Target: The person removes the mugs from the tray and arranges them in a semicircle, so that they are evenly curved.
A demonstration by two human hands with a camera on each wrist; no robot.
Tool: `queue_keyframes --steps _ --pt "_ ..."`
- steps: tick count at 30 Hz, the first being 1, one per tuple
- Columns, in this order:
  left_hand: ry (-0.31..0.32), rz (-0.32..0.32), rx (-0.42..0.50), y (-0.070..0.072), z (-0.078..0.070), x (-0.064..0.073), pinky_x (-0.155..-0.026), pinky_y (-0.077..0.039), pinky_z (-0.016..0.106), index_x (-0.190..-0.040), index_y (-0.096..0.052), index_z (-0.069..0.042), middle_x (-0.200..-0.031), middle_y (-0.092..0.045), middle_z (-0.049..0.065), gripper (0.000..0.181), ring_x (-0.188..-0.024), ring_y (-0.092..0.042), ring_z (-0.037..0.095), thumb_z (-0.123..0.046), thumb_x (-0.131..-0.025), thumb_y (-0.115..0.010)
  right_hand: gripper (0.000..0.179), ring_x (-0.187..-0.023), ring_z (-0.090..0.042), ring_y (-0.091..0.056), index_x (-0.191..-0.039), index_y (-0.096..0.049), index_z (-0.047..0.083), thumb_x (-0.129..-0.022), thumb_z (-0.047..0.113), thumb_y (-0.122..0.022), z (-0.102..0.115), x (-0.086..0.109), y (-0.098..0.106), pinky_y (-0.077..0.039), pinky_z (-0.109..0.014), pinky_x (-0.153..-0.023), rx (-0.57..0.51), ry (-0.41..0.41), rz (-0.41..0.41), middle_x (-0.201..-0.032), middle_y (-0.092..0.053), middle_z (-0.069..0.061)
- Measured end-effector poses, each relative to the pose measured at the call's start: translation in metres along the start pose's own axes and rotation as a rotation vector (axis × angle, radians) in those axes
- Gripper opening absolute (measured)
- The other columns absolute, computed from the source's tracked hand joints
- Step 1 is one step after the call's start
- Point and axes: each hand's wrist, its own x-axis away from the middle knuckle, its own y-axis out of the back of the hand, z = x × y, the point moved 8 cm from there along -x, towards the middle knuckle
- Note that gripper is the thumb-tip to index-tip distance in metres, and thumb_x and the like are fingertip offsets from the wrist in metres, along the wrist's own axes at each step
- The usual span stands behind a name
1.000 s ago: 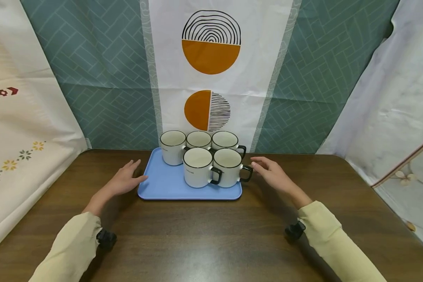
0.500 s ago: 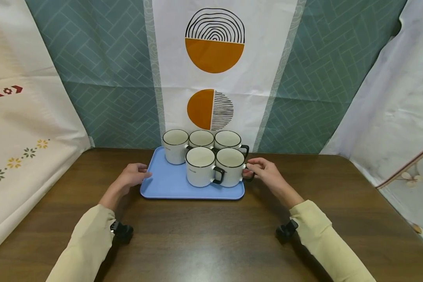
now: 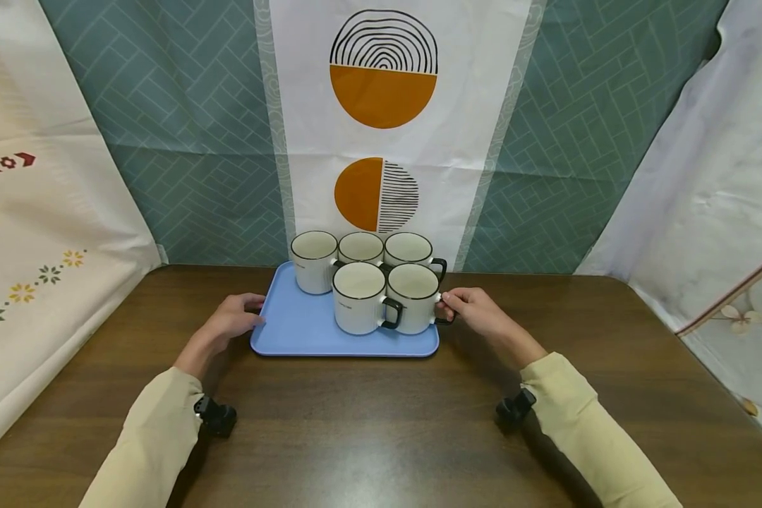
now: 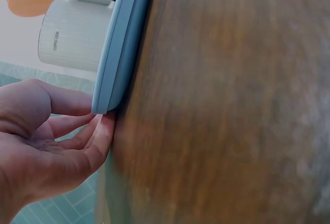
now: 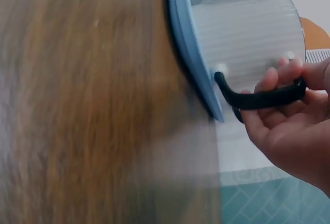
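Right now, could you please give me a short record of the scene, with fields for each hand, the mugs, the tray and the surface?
left hand: fingertips at the left edge of the blue tray, touching it where it meets the table
right hand: fingers curled round the black handle of the front right mug
mugs: five, white with dark rims, upright on the tray; three behind, two in front
tray: flat on the table
surface: dark wooden table
backdrop: patterned cloth hangings
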Motion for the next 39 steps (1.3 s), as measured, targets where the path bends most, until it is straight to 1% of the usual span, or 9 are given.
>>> queue_keyframes --steps 5,9,12,17,19,24,30,34,39 --pt "-0.008 -0.013 0.005 0.002 0.001 0.001 -0.091 -0.047 0.044 -0.137 -0.037 0.017 -0.133 -0.043 0.034 0.052 -0.111 -0.049 0.038 0.002 -0.090 -0.054 0.025 -0.075 -0.016 -0.049 -0.092 -0.058 -0.013 -0.101 0.007 -0.045 0.000 -0.001 -0.002 -0.041 -0.034 -0.073 -0.035 0.033 -0.048 -0.075 -0.053 -0.003" --pt "-0.010 -0.019 0.005 0.002 0.000 0.001 -0.092 -0.047 0.045 -0.136 -0.038 0.017 -0.132 -0.044 0.034 0.052 -0.111 -0.049 0.038 0.002 -0.090 -0.054 0.024 -0.076 -0.016 -0.049 -0.091 -0.055 -0.013 -0.101 0.005 -0.043 -0.002 0.000 -0.003 -0.041 -0.028 -0.074 -0.086 0.047 -0.069 -0.074 -0.050 -0.003" --pt "-0.011 -0.022 0.001 0.001 -0.001 0.000 -0.091 -0.048 0.045 -0.136 -0.038 0.017 -0.133 -0.044 0.035 0.052 -0.110 -0.050 0.038 0.002 -0.090 -0.055 0.024 -0.077 -0.017 -0.048 -0.092 -0.054 -0.013 -0.102 0.005 -0.041 -0.002 0.001 -0.003 -0.041 -0.028 -0.075 -0.120 0.041 -0.071 -0.074 -0.048 -0.004" --pt "-0.015 -0.025 -0.004 0.001 -0.001 0.000 -0.090 -0.049 0.042 -0.137 -0.038 0.017 -0.134 -0.044 0.034 0.053 -0.111 -0.050 0.037 0.002 -0.089 -0.055 0.025 -0.082 -0.020 -0.048 -0.081 -0.048 -0.005 -0.102 0.004 -0.039 -0.002 0.002 -0.003 -0.043 -0.028 -0.077 -0.183 0.028 -0.080 -0.075 -0.046 -0.006" --pt "-0.015 -0.029 -0.004 0.001 -0.001 -0.001 -0.089 -0.049 0.041 -0.136 -0.038 0.017 -0.133 -0.045 0.034 0.053 -0.111 -0.051 0.037 0.002 -0.089 -0.055 0.026 -0.082 -0.019 -0.048 -0.077 -0.045 -0.002 -0.102 0.003 -0.038 -0.001 0.002 -0.003 -0.042 -0.027 -0.076 -0.216 0.028 -0.092 -0.075 -0.045 -0.006" --pt "-0.023 -0.038 -0.021 0.002 -0.001 -0.001 -0.090 -0.048 0.042 -0.135 -0.039 0.017 -0.131 -0.046 0.034 0.052 -0.110 -0.051 0.037 0.002 -0.089 -0.055 0.030 -0.079 -0.018 -0.047 -0.073 -0.042 0.001 -0.102 0.002 -0.036 0.002 0.002 -0.001 -0.039 -0.026 -0.074 -0.269 0.044 -0.121 -0.073 -0.042 -0.007" --pt "-0.024 -0.039 -0.045 0.001 -0.002 -0.002 -0.094 -0.046 0.047 -0.135 -0.039 0.017 -0.132 -0.045 0.036 0.051 -0.112 -0.049 0.039 0.003 -0.089 -0.055 0.030 -0.077 -0.016 -0.046 -0.072 -0.040 0.001 -0.102 0.003 -0.036 0.009 0.007 0.009 -0.037 -0.026 -0.075 -0.291 0.059 -0.148 -0.073 -0.041 -0.006" --pt "-0.019 -0.040 -0.064 0.002 -0.003 -0.001 -0.095 -0.044 0.049 -0.135 -0.039 0.017 -0.132 -0.044 0.036 0.051 -0.113 -0.048 0.040 0.003 -0.089 -0.055 0.028 -0.075 -0.014 -0.044 -0.076 -0.043 -0.001 -0.103 0.003 -0.035 0.014 0.009 0.018 -0.036 -0.025 -0.074 -0.341 0.074 -0.162 -0.074 -0.041 -0.006" --pt "-0.032 -0.038 -0.078 0.001 -0.004 -0.001 -0.095 -0.044 0.049 -0.135 -0.039 0.018 -0.132 -0.045 0.037 0.051 -0.114 -0.048 0.041 0.003 -0.089 -0.055 0.028 -0.075 -0.013 -0.040 -0.078 -0.042 -0.001 -0.104 0.005 -0.034 0.024 0.014 0.033 -0.036 -0.026 -0.072 -0.418 0.108 -0.178 -0.078 -0.039 -0.006"
